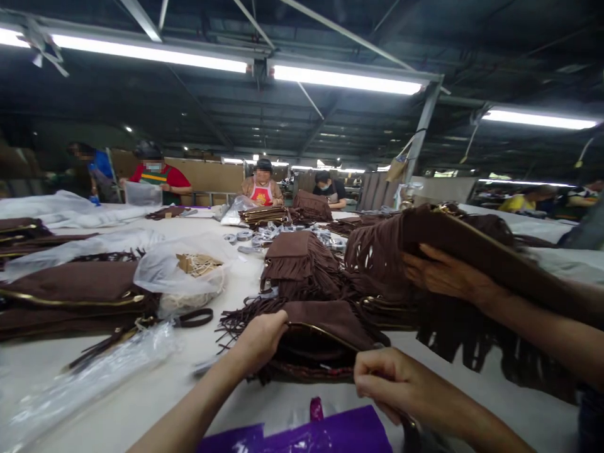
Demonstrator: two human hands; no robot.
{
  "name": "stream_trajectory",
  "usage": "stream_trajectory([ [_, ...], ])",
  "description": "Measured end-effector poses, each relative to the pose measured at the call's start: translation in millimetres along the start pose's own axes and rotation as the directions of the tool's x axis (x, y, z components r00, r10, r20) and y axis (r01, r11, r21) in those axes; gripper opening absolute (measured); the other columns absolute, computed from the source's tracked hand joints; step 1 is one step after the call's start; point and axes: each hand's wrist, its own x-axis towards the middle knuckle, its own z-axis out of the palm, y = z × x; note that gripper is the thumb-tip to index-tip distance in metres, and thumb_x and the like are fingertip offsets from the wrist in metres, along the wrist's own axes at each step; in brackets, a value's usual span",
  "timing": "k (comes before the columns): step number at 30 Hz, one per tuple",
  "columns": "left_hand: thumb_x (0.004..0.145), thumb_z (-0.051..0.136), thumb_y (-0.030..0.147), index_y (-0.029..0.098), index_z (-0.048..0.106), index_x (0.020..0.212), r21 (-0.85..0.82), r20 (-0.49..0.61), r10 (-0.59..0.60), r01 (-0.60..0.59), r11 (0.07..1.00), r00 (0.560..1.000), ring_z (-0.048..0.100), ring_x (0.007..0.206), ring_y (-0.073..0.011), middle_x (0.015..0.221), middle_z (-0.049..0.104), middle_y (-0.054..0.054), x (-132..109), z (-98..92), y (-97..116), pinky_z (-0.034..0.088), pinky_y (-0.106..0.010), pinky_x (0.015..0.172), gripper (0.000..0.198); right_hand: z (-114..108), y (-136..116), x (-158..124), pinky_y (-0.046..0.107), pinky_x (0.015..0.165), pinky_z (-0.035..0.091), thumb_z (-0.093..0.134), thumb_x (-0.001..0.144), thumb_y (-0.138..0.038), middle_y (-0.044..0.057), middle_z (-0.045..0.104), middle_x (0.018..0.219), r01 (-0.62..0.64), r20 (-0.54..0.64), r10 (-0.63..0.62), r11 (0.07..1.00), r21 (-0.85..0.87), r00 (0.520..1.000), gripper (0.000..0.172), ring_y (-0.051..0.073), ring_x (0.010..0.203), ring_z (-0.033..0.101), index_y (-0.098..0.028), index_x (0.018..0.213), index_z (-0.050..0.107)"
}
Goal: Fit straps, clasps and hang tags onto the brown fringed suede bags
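Observation:
A brown suede fringed bag [325, 321] with a gold zip lies open-mouthed on the white table [141, 390] in front of me. My left hand [258, 340] is closed on its left top edge. My right hand [394, 377] is clenched at the bag's right end, pinching its edge or zip pull. From the right, a co-worker's hand [443, 274] presses on another fringed brown bag [453, 242] lifted above the table.
More brown fringed bags [302, 261] lie piled mid-table and at the left [70, 292]. A clear plastic bag of tags [189, 274], plastic wrap [94, 377] and a purple bag [321, 434] lie near me. Several people work at the far end.

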Motion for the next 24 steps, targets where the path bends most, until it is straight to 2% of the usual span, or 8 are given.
stream_trajectory([
  [3, 0.095, 0.036, 0.023, 0.022, 0.044, 0.077, -0.071, -0.047, -0.022, 0.018, 0.997, 0.999, 0.058, 0.076, -0.0179, 0.078, 0.061, -0.002, 8, -6.2, -7, 0.039, -0.027, 0.069, 0.02, 11, 14, 24, 0.021, 0.044, 0.026, 0.051, 0.081, -0.025, -0.006, 0.049, 0.045, 0.027, -0.097, -0.049, 0.976, -0.214, 0.994, 0.02, 0.011, 0.042, 0.044, -0.02, 0.064, 0.061],
  [7, 0.094, 0.033, 0.027, 0.023, 0.038, 0.073, -0.175, -0.073, -0.043, 0.029, 0.984, 0.996, 0.052, 0.069, -0.0166, 0.072, 0.054, 0.001, 12, 3.4, -20, 0.037, -0.027, 0.065, 0.022, 20, 31, 49, 0.02, 0.047, 0.029, 0.049, 0.082, -0.02, -0.005, 0.053, 0.052, 0.025, -0.209, -0.111, 0.927, -0.375, 0.972, 0.019, 0.012, 0.05, 0.051, -0.019, 0.066, 0.06],
  [11, 0.092, 0.029, 0.031, 0.023, 0.035, 0.07, -0.26, -0.095, -0.097, 0.069, 0.963, 0.991, 0.049, 0.071, -0.0167, 0.072, 0.051, 0.001, 20, 13.2, -33, 0.037, -0.027, 0.067, 0.024, 21, 39, 52, 0.021, 0.047, 0.031, 0.047, 0.082, -0.021, -0.005, 0.053, 0.05, 0.006, -0.054, -0.022, 0.961, -0.276, 0.998, 0.018, 0.011, 0.047, 0.048, -0.019, 0.067, 0.056],
  [13, 0.091, 0.03, 0.032, 0.023, 0.035, 0.068, -0.293, -0.083, -0.112, 0.083, 0.952, 0.99, 0.048, 0.071, -0.0165, 0.071, 0.049, 0.002, 26, 15.3, -38, 0.038, -0.027, 0.067, 0.025, 15, 42, 49, 0.022, 0.05, 0.033, 0.046, 0.081, -0.021, -0.003, 0.054, 0.055, 0.015, -0.011, -0.018, 0.966, -0.257, 1.0, 0.017, 0.013, 0.051, 0.048, -0.02, 0.065, 0.052],
  [16, 0.089, 0.031, 0.032, 0.023, 0.036, 0.067, -0.327, -0.045, -0.102, 0.082, 0.941, 0.994, 0.048, 0.069, -0.0159, 0.07, 0.049, 0.002, 33, 16.7, -43, 0.04, -0.026, 0.065, 0.025, 4, 51, 46, 0.025, 0.057, 0.034, 0.043, 0.085, -0.026, -0.001, 0.052, 0.065, 0.029, -0.124, -0.07, 0.951, -0.309, 0.99, 0.021, 0.015, 0.063, 0.048, -0.021, 0.066, 0.047],
  [19, 0.091, 0.031, 0.031, 0.023, 0.038, 0.068, -0.32, -0.032, -0.078, 0.063, 0.945, 0.996, 0.05, 0.07, -0.0164, 0.071, 0.05, 0.002, 32, 14.4, -40, 0.041, -0.026, 0.067, 0.026, 0, 62, 46, 0.027, 0.061, 0.034, 0.038, 0.092, -0.033, -0.001, 0.049, 0.068, 0.052, -0.222, -0.134, 0.938, -0.343, 0.966, 0.026, 0.017, 0.067, 0.045, -0.022, 0.069, 0.043],
  [22, 0.091, 0.034, 0.025, 0.021, 0.045, 0.075, -0.27, -0.056, -0.067, 0.05, 0.962, 0.996, 0.053, 0.075, -0.0192, 0.077, 0.055, -0.002, 23, 6.3, -25, 0.042, -0.031, 0.073, 0.02, 2, 67, 47, 0.028, 0.063, 0.034, 0.037, 0.095, -0.038, -0.002, 0.047, 0.069, 0.133, -0.219, -0.193, 0.955, -0.265, 0.956, 0.03, 0.017, 0.067, 0.044, -0.023, 0.07, 0.041],
  [24, 0.089, 0.036, 0.018, 0.02, 0.053, 0.087, -0.17, -0.122, 0.02, -0.041, 0.985, 0.992, 0.054, 0.087, -0.0224, 0.093, 0.059, -0.006, 13, 0.6, -5, 0.042, -0.035, 0.082, 0.016, 4, 66, 46, 0.029, 0.067, 0.036, 0.04, 0.095, -0.044, -0.001, 0.047, 0.072, 0.179, -0.207, -0.206, 0.973, -0.143, 0.956, 0.033, 0.018, 0.071, 0.045, -0.023, 0.071, 0.043],
])
